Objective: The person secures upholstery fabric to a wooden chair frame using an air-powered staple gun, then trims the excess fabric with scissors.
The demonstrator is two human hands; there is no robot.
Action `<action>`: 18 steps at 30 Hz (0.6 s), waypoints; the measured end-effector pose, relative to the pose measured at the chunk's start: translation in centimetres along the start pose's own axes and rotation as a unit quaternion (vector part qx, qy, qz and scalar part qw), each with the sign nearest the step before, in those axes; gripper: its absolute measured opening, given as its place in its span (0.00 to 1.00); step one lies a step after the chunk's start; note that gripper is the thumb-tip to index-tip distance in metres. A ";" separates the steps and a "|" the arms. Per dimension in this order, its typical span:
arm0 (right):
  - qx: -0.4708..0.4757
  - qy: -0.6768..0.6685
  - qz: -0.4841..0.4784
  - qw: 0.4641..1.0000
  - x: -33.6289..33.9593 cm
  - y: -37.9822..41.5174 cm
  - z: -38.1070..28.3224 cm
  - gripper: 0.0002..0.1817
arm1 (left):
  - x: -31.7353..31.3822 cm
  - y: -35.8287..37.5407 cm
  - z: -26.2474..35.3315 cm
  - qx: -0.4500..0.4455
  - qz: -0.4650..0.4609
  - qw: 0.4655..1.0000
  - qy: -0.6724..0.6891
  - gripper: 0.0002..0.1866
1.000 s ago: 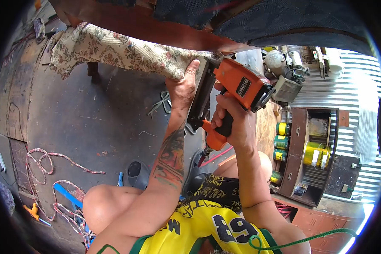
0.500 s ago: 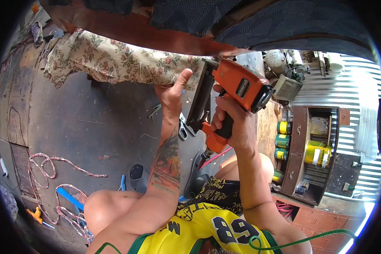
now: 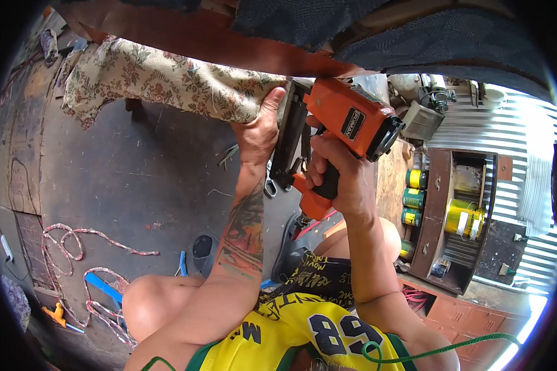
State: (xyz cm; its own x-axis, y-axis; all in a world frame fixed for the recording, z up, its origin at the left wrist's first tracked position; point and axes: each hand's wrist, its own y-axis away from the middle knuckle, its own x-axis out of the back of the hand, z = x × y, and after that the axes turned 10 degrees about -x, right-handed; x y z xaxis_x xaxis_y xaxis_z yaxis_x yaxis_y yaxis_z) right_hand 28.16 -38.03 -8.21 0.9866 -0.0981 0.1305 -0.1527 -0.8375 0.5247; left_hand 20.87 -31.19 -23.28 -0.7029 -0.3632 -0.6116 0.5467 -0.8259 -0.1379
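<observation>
My right hand is wrapped round the black grip of an orange and black staple gun. The tool's nose points up against the edge of the frame piece overhead. Just left of the tool, my left hand grips the right end of the floral fabric, its thumb pointing up and its fingers hidden behind the cloth. Above the fabric hangs a piece with dark blue patterned cloth and a reddish-brown edge.
Scissors lie on the dark floor behind my left wrist. A coiled rope and an orange-handled tool are at lower left. A brown cabinet with cans stands at right.
My left hand has moved slightly up and right, its thumb now nearer the tool and the fabric's end. The staple gun has shifted slightly left and up.
</observation>
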 end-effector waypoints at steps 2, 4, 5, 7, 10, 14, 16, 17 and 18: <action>-0.008 -0.007 -0.002 1.000 -0.1 -0.1 0.1 0.18 | 0.2 -0.1 0.1 0.013 -0.004 1.000 0.009 0.10; 0.000 0.019 0.010 1.000 -0.1 -0.4 0.6 0.18 | 0.4 -0.1 0.1 0.009 -0.009 1.000 0.000 0.10; 0.000 0.021 0.010 1.000 -0.2 -0.4 0.6 0.18 | 0.4 -0.2 0.0 0.002 -0.019 1.000 -0.008 0.10; -0.004 0.017 0.018 1.000 -0.3 -0.3 0.7 0.18 | 0.4 -0.1 0.0 0.007 -0.014 1.000 -0.003 0.10; 0.004 0.018 0.028 0.999 -0.8 -0.2 0.5 0.18 | 0.4 -0.1 0.0 0.009 -0.008 1.000 0.009 0.09; -0.006 0.024 0.026 0.999 -1.1 -0.3 0.3 0.18 | 0.5 -0.1 0.2 0.042 -0.013 0.999 0.028 0.09; -0.010 0.040 0.038 0.998 -1.4 -0.3 0.2 0.18 | 0.5 0.0 -0.3 0.046 0.001 0.998 0.034 0.08; -0.012 0.044 0.038 0.998 -1.4 -0.3 0.2 0.18 | 0.5 0.0 -0.3 0.042 -0.004 0.998 0.038 0.08; -0.017 0.047 0.043 0.998 -1.4 -0.2 0.1 0.17 | 0.6 0.1 -0.3 0.038 -0.008 0.998 0.041 0.08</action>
State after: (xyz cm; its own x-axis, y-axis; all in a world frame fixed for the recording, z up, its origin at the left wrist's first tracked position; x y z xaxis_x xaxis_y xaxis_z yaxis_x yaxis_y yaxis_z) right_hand 26.79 -37.77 -8.61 0.9603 -0.1164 0.2536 -0.2398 -0.8089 0.5368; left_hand 20.64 -31.35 -23.84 -0.6707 -0.3152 -0.6715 0.4968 -0.8631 -0.0910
